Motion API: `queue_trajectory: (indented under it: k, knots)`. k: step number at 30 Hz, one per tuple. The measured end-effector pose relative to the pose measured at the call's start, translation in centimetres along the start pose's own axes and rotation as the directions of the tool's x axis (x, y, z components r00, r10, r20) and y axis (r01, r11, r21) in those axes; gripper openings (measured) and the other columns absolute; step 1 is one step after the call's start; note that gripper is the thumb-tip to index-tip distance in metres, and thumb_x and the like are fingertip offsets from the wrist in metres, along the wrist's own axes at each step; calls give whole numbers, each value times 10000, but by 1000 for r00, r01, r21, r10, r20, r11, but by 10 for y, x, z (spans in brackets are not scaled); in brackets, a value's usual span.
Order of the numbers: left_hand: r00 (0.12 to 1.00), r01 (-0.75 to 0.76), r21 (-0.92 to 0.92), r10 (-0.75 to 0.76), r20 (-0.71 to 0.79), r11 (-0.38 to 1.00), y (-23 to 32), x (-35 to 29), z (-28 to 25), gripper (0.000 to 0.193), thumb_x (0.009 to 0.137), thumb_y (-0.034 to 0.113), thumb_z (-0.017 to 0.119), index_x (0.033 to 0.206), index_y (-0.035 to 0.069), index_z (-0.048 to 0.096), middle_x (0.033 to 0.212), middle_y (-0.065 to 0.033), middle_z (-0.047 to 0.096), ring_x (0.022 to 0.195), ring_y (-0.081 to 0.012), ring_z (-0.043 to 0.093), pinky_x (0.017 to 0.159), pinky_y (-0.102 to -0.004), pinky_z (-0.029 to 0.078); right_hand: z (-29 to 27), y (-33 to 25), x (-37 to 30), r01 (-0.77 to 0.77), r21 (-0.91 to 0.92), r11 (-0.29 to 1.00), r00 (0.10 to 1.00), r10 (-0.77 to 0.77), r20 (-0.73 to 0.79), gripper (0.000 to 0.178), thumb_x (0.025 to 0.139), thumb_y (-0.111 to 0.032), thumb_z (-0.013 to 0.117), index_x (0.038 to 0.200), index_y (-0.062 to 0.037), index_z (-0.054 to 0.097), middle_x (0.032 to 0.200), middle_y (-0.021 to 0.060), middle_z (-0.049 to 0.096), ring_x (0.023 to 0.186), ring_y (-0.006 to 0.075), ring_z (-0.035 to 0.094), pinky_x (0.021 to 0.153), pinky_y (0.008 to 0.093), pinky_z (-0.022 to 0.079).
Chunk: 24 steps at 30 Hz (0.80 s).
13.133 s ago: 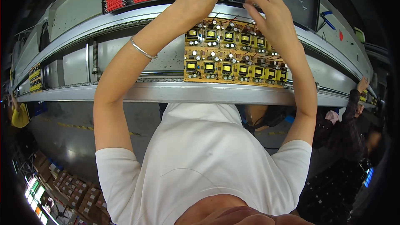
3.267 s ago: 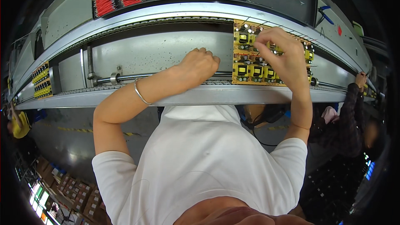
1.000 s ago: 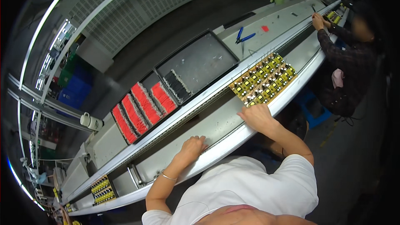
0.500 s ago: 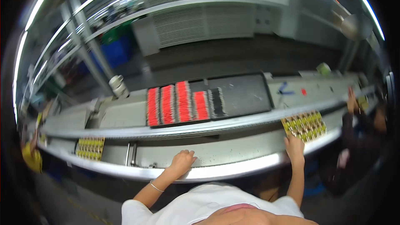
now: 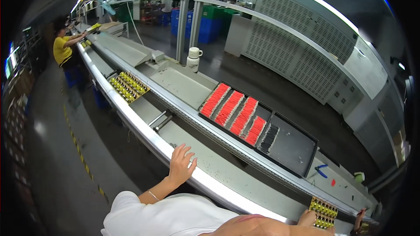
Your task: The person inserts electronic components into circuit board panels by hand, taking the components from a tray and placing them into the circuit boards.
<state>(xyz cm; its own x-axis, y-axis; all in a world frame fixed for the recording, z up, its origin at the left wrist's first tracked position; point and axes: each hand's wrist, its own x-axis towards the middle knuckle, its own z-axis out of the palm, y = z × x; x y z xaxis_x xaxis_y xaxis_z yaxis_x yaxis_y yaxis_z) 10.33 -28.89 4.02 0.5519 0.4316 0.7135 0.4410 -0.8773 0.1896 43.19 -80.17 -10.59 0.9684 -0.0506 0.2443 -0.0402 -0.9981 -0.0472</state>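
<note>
My left hand (image 5: 181,165) hovers over the near silver rail of the long work line, fingers apart and nothing in them. At the lower right, my right hand (image 5: 307,218) grips the left edge of a tan circuit board panel (image 5: 324,209) set with rows of yellow and dark parts. Its fingertips are partly hidden. A second such circuit board panel (image 5: 128,87) lies on the line to the left, away from both hands. Across the middle rail is a black tray (image 5: 288,142) with several bundles of red wires (image 5: 238,112) and one of black wires (image 5: 268,139).
A white bottle (image 5: 193,59) stands behind the far shelf. Blue-handled pliers (image 5: 321,171) and a small red piece (image 5: 333,182) lie right of the tray. A metal bar (image 5: 161,121) crosses the channel. A person in yellow (image 5: 64,48) works far left; another person's hand (image 5: 360,216) shows at right.
The view has swung to the left, so the line now slants. My left hand's curled fingers have spread. My right hand stays at the right-hand panel.
</note>
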Motion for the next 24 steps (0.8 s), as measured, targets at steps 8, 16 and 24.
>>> queue_trajectory:
  k: [8,16,24]
  knots:
    - [987,40,-196,-70,-146,980,-6,-8,18,98,769,-33,637,849,8,677,908,-77,703,936,-302,639,832,-360,524,-61,-195,-89,447,653,611,864,-485,-137,120,874,-124,669,926,-16,658,960,161,642,839,338,619,726,388,518]
    - [988,86,-222,-112,-108,971,-5,-7,15,161,767,-86,600,875,3,681,926,-80,701,914,-267,636,800,-323,514,-105,-237,-113,520,748,413,698,-709,-93,82,898,-53,628,899,28,644,940,166,632,742,298,585,672,382,496]
    - [791,-590,-322,610,-46,741,90,103,-119,165,723,-106,622,840,10,638,995,-116,664,854,-266,630,745,-342,535,-110,-237,-116,604,695,389,671,-719,-181,161,910,-65,612,815,62,642,803,167,632,655,306,568,654,389,477]
